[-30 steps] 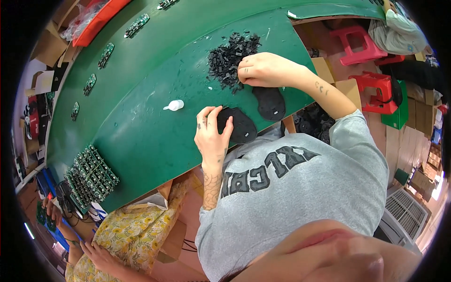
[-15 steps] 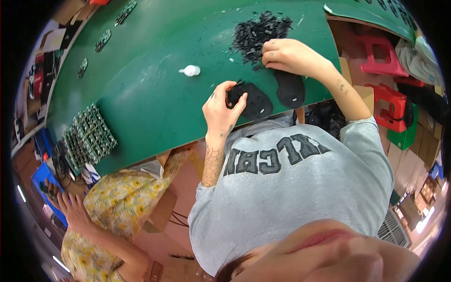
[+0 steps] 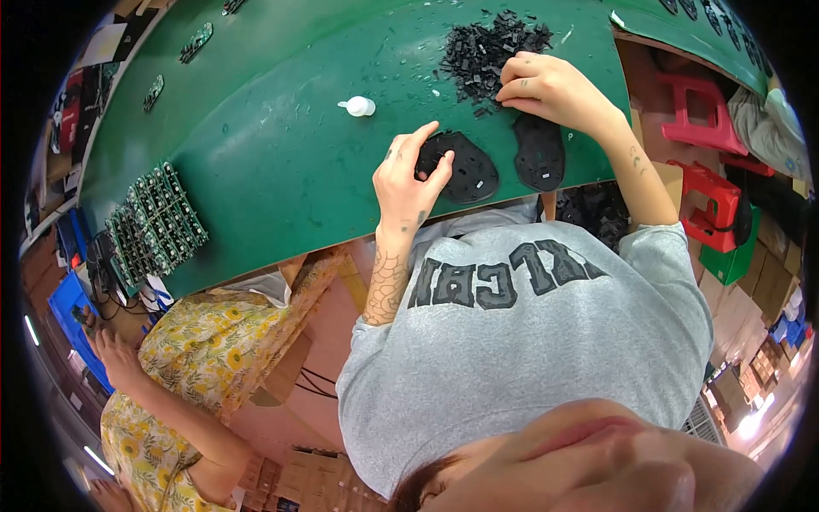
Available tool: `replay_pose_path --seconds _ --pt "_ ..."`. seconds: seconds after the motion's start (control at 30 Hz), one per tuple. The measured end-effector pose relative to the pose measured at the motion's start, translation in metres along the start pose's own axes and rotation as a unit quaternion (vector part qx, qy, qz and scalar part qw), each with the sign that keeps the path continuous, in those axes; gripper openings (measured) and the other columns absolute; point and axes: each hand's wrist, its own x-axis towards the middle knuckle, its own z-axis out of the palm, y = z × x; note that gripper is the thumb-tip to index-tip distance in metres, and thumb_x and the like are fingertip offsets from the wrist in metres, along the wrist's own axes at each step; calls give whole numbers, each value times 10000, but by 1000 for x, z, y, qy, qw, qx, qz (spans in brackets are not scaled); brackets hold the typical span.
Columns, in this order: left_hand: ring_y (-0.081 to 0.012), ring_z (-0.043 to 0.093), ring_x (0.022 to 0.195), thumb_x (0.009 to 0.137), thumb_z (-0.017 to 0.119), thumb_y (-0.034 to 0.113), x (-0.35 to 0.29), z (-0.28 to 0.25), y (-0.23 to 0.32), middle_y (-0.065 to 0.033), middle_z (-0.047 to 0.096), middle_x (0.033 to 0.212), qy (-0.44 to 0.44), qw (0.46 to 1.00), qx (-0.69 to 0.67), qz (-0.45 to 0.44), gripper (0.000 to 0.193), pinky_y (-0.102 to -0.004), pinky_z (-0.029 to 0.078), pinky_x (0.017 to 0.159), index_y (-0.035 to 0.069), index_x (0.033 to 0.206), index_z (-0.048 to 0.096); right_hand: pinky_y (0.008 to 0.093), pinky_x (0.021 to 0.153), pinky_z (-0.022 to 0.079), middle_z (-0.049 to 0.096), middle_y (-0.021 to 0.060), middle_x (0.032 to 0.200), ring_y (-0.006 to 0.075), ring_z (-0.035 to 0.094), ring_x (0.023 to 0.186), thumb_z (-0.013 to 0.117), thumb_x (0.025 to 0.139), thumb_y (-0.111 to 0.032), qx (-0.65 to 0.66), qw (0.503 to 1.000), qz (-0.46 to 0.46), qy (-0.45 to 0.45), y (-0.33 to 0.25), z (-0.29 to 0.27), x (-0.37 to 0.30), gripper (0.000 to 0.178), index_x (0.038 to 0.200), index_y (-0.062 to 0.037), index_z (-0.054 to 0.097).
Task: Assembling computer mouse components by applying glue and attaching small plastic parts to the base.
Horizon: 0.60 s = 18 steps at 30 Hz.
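Two flat black sole-shaped pieces lie on the green table (image 3: 281,162) in front of me. At the left piece (image 3: 471,171), my left hand (image 3: 408,179) rests by its left edge, thumb and index finger apart; the other fingers are partly hidden. A heap of small black bits (image 3: 482,55) lies beyond the pieces. My right hand (image 3: 550,90) is at the heap's near right edge with its fingers drawn together; what is between the fingertips is hidden. Just below that hand sits the right sole-shaped piece (image 3: 539,158), its far end close under the wrist side.
A small white bottle (image 3: 358,106) lies left of the heap. Stacked green circuit boards (image 3: 162,222) sit at the table's left end, with loose boards (image 3: 196,43) farther back. A co-worker's arm (image 3: 175,410) is at lower left. Red stools (image 3: 704,205) stand at right.
The view has shifted slightly, so the table's contents sit a little differently in it. My right hand stays at the heap with fingers together. My left hand remains beside the left piece, its thumb and index apart.
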Motion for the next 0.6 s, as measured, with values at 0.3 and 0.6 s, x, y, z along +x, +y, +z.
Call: replay_pose_path --seconds 0.3,0.6 --pt "-84 541 637 753 771 83 -1 -4 5 -31 624 901 -6 999 -6 -37 348 -221 440 513 67 1087 672 363 776 503 568 49 843 246 591 869 704 763 -92 -45 998 7 -36 -5 3 4 109 833 -46 635" --pt "-87 581 587 896 631 21 -7 -7 20 -85 638 936 12 948 -250 -195 511 -219 455 457 44 1355 408 242 666 451 646 56 922 121 583 798 669 815 -3 332 928 157 62 -36 -6 3 84 869 -19 607"
